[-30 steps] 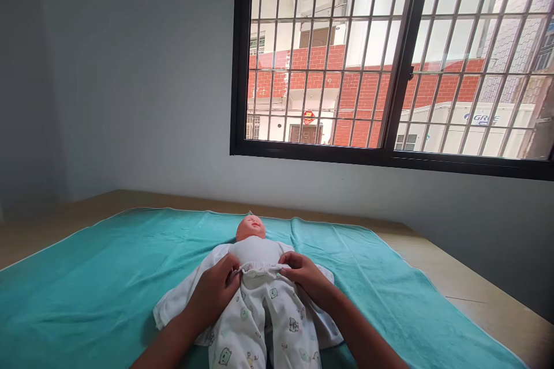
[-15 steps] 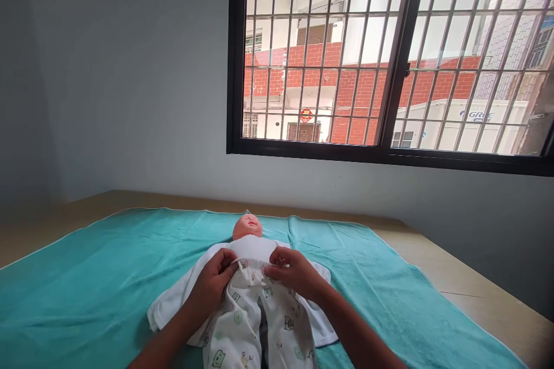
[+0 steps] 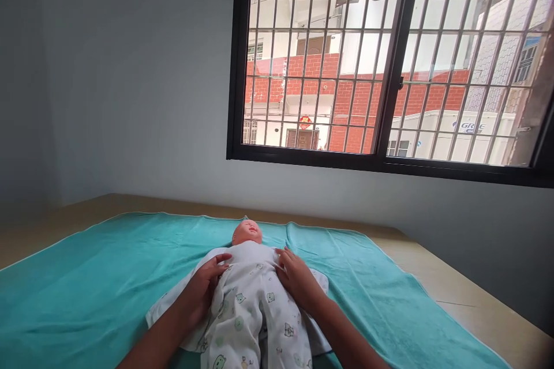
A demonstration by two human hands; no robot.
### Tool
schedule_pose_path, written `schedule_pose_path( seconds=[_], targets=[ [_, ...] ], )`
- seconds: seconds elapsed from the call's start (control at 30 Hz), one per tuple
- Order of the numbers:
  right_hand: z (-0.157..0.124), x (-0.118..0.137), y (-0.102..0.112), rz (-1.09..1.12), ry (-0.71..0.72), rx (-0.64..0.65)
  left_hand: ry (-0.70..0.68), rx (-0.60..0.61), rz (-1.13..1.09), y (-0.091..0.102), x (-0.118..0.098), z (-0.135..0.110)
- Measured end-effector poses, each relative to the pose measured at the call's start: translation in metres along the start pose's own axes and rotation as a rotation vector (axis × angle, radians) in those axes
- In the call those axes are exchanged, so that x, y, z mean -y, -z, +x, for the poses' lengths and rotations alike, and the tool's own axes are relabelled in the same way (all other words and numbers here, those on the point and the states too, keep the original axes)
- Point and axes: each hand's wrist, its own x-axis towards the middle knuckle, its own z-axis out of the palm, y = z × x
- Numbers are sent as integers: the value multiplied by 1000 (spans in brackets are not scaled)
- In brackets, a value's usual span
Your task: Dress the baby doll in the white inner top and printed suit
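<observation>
A baby doll lies on its back in a white top, its head away from me. Pale pants printed with small animals cover its lower body up to the belly. On the left edge of the waistband rests my left hand, thumb and fingers apart. My right hand lies against the opposite side of the waist, fingers loosely stretched toward the doll's chest. Both hands touch the clothing without a visible grip. The far ends of the pant legs run out of view at the bottom.
A turquoise cloth with light creases is spread beneath the doll on a wooden surface. Behind stands a grey wall with a black-framed, barred window at the upper right.
Both hands have let go of the gathered waistband and spread outward to its sides. The pants' front now lies smoother and higher on the belly. The view has tilted slightly upward.
</observation>
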Motion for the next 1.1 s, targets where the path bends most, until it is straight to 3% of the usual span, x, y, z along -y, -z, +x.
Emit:
schedule_pose_path(
  seconds=[0.13,0.23,0.37,0.47,0.57,0.73,0.9,1.1],
  targets=[
    [0,-10,1,21,-278,81,-10,92,10,9,0,2],
    [3,-17,3,40,-307,137,-111,126,303,14,2,2],
    [8,-20,3,58,-272,139,-413,-10,863,15,8,1],
    [7,-18,1,43,-254,108,-584,-144,1090,19,16,5],
    [6,-15,1,16,-260,117,-518,-223,1174,25,23,12],
    [8,-12,0,-9,-320,134,-255,-144,1152,25,18,14],
    [13,-6,-6,-54,-371,110,-226,-173,1191,19,10,14],
    [15,-5,-15,-97,-432,75,-162,-289,1319,11,11,29]
  ],
)
